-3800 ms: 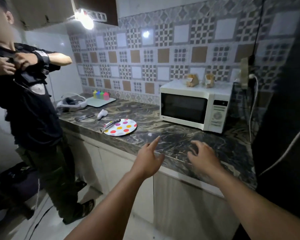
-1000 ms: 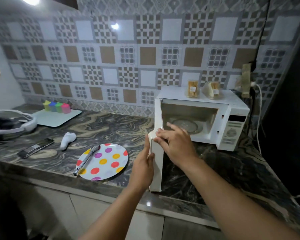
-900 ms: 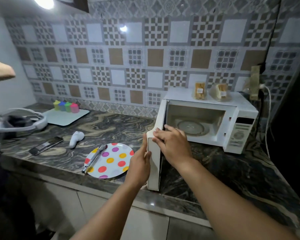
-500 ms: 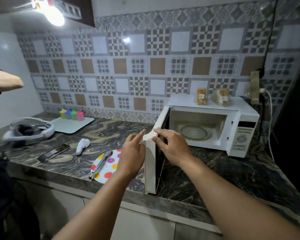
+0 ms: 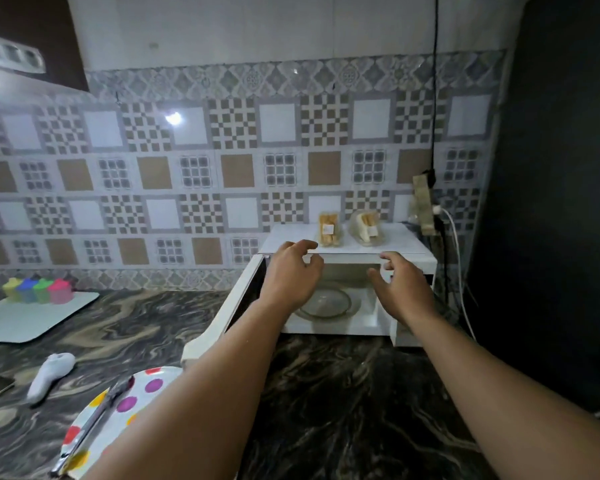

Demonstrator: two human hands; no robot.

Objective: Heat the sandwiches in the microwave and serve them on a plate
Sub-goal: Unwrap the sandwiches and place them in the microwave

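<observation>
The white microwave (image 5: 406,252) stands on the counter with its door (image 5: 229,306) swung wide to the left. A glass turntable (image 5: 326,303) lies inside, bare. Two wrapped sandwiches rest on the microwave's top: a tall packet (image 5: 329,229) and a wedge-shaped packet (image 5: 366,227). My left hand (image 5: 291,275) is raised in front of the cavity, fingers loosely spread, just below the tall packet. My right hand (image 5: 400,285) hovers before the cavity's right side, fingers relaxed, holding nothing. A polka-dot plate (image 5: 118,414) with a knife (image 5: 94,424) across it sits at the counter's front left.
A white handheld controller (image 5: 49,375) lies left of the plate. A white tray (image 5: 32,313) with several coloured cups (image 5: 37,289) sits at the back left. A power strip and cables (image 5: 426,209) hang right of the microwave, beside a dark wall.
Both hands have left the door edge and risen toward the microwave's top. The door now stands wide open. The view has moved closer to the microwave.
</observation>
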